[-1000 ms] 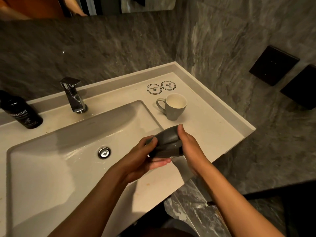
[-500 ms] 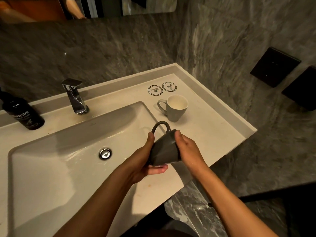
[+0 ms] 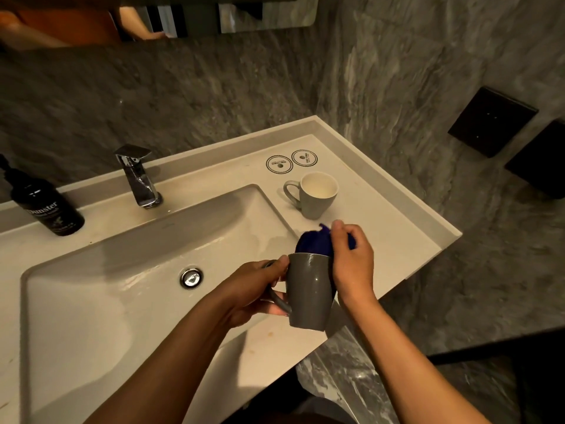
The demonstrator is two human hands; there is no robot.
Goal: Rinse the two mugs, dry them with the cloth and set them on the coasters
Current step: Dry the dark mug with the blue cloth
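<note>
I hold a dark grey mug upright over the counter's front right part. My left hand grips it at the handle. My right hand presses a dark blue cloth into the mug's mouth and lies against the mug's right side. A second, lighter grey mug with a pale inside stands upright on the counter behind, its handle pointing left. Two round white coasters with dark rings lie side by side beyond that mug, with nothing on them.
The white basin with its chrome drain fills the left. A chrome tap stands behind it and a black pump bottle at far left. Marble walls close in behind and right, with black wall panels.
The dark mug was on its side with the handle up; now it is upright with the handle to the left. The blue cloth has appeared in my right hand at the mug's mouth.
</note>
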